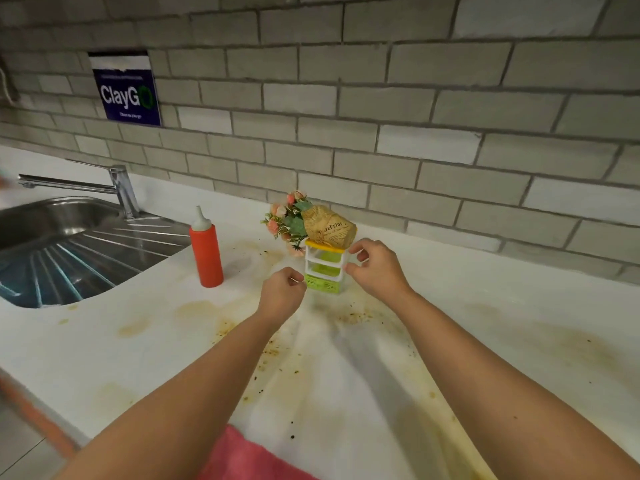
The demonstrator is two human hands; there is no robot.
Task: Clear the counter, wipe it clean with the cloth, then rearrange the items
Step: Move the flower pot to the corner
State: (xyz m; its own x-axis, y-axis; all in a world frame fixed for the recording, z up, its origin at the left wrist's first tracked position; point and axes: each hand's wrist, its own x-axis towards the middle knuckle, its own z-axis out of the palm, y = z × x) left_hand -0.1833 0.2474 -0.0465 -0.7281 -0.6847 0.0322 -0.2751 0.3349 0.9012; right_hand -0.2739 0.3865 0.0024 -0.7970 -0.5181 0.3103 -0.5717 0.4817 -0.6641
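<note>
Two hands flank the white-and-green plastic drawer unit (pixel 323 268) on the stained white counter (pixel 485 306). Left hand (pixel 282 289) pinches a thin stick (pixel 297 280); right hand (pixel 375 268) curves its fingers (pixel 357 251) just beside the unit, contact indeterminate.

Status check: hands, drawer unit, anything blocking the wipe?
Left hand pinching thin stick; right hand at drawer unit, grip unclear. Bouquet lies on unit. Bottle on stained counter; cloth at near edge.

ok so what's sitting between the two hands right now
The small green-and-white drawer box stands between the left hand and right hand, with paper-wrapped flowers lying on top, seen in the head view.
</note>
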